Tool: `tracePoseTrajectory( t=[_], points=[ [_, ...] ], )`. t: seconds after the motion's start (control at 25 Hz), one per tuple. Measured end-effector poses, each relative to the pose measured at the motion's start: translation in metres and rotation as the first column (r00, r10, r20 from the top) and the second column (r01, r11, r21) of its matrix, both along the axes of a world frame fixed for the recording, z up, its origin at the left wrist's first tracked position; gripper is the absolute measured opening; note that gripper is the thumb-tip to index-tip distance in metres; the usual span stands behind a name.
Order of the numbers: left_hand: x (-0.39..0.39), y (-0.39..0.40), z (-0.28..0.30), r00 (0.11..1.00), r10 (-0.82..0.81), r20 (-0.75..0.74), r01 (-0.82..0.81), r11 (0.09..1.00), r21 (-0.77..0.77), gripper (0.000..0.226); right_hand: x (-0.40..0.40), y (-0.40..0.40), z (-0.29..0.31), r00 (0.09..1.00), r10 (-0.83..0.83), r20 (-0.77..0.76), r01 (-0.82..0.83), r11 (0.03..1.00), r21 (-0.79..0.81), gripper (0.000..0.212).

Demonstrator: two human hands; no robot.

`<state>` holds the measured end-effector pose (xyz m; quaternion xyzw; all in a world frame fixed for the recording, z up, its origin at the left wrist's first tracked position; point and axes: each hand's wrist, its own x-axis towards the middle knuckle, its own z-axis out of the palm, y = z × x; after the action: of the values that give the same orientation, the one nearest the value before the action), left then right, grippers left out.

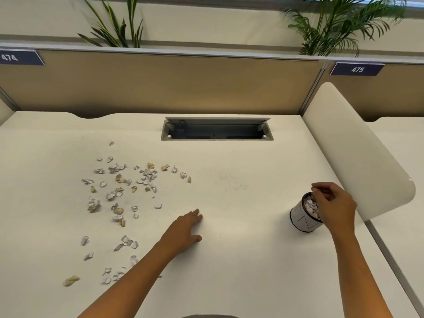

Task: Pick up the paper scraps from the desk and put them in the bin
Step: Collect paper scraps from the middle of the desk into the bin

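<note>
Several crumpled white and tan paper scraps [128, 187] lie scattered over the left half of the white desk [229, 180]. A small white bin [302, 218] with a dark rim stands at the right, and scraps fill it to the top. My right hand [332, 203] hovers over the bin's mouth with its fingers curled downward; whether they pinch a scrap cannot be told. My left hand [187, 230] rests flat on the desk's middle, fingers straight, just right of the nearest scraps.
An open grey cable tray [216, 129] is sunk into the desk at the back centre. A white curved side divider [358, 152] rises right behind the bin. A tan partition [160, 83] with plants above closes the back edge.
</note>
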<state>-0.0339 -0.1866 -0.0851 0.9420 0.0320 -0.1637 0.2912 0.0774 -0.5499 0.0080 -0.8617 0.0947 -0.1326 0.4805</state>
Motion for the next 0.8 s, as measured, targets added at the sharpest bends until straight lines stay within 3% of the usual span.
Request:
tracePoseTrajectory(
  t=[0.16, 0.32, 0.6, 0.8],
  points=[
    [-0.002, 0.01, -0.004, 0.995, -0.044, 0.087, 0.04, 0.998, 0.042, 0.051, -0.01, 0.056, -0.014, 0.993, 0.108, -0.048, -0.102, 0.987, 0.128, 0.016],
    [-0.006, 0.02, -0.009, 0.985, -0.014, 0.171, 0.016, 1.0, -0.011, 0.039, -0.033, 0.117, -0.033, 0.955, 0.283, -0.093, -0.268, 0.953, 0.14, 0.02],
    [-0.003, 0.072, -0.005, 0.906, 0.219, 0.362, -0.223, 0.974, -0.03, 0.041, -0.051, 0.177, -0.05, 0.861, 0.472, -0.187, -0.444, 0.879, 0.175, 0.024],
    [0.01, 0.123, -0.004, 0.893, 0.336, 0.3, -0.367, 0.929, 0.052, 0.052, -0.049, 0.189, -0.057, 0.848, 0.477, -0.23, -0.444, 0.877, 0.183, 0.024]
  ],
)
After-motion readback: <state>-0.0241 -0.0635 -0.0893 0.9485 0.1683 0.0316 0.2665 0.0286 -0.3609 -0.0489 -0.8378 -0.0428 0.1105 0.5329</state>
